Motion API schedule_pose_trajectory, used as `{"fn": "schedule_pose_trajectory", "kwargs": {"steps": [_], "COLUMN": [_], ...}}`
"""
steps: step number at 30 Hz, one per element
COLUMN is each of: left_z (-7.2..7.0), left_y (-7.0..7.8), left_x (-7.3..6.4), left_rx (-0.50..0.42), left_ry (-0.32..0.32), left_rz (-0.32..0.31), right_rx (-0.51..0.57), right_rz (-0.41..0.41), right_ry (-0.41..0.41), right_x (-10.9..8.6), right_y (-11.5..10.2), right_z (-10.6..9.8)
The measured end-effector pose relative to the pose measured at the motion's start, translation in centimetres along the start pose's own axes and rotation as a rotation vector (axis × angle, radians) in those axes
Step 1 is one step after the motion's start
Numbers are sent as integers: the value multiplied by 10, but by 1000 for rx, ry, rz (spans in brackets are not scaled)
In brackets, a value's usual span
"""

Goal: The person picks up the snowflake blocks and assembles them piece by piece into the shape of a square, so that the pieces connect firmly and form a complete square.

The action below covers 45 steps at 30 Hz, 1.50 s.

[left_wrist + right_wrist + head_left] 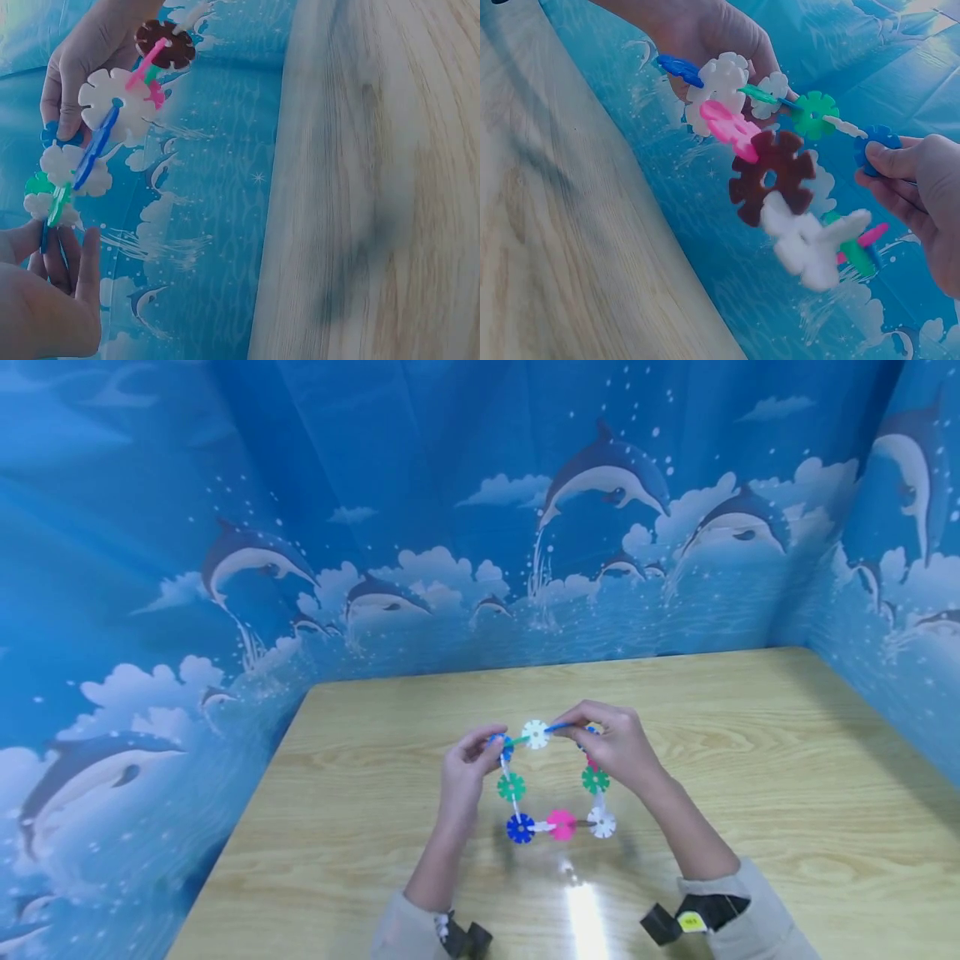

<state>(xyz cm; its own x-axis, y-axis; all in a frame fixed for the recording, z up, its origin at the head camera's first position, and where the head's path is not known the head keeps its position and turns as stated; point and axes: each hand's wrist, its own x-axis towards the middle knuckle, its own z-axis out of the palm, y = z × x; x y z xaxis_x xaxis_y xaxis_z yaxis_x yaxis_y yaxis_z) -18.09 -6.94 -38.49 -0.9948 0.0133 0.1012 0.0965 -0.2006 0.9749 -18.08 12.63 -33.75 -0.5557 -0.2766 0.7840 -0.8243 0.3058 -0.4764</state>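
Both hands hold up a closed ring of slotted plastic snowflake discs, joined edge to edge, above the table. My left hand [463, 772] pinches a blue disc at the ring's upper left corner. Near the upper right, my right hand [618, 747] pinches a blue disc that meets a white disc [536, 734] on the top side. Green discs [512, 787] sit on the two sides. Along the bottom run a dark blue disc [521, 828], a pink disc [562, 825] and another white disc [602, 822]. A brown disc [789, 166] shows in the right wrist view. My right fingers hide part of the upper right corner.
The wood-grain table [360, 810] lies beneath the hands, with a bright light reflection near its front. A blue curtain [450, 635] printed with dolphins stands behind and along both sides. Dark wrist cameras [662, 924] are strapped over the sleeves.
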Motion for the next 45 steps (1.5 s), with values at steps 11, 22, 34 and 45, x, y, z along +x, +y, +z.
{"fn": "schedule_pose_trajectory", "kwargs": {"steps": [11,22,34,45], "left_z": [-4,-4,-7,-5], "left_y": [3,1,5,9], "left_x": [-1,-3,-6,1], "left_rx": [2,-55,7,-10], "left_ry": [-1,59,75,60], "left_rz": [-2,-33,-35,-21], "right_rx": [31,-13,-88,-17], "right_rz": [-20,-99,-189,-91], "right_ry": [27,10,-59,-43], "right_x": [-11,-10,-11,-12], "right_y": [27,26,25,33], "right_z": [6,12,14,12]}}
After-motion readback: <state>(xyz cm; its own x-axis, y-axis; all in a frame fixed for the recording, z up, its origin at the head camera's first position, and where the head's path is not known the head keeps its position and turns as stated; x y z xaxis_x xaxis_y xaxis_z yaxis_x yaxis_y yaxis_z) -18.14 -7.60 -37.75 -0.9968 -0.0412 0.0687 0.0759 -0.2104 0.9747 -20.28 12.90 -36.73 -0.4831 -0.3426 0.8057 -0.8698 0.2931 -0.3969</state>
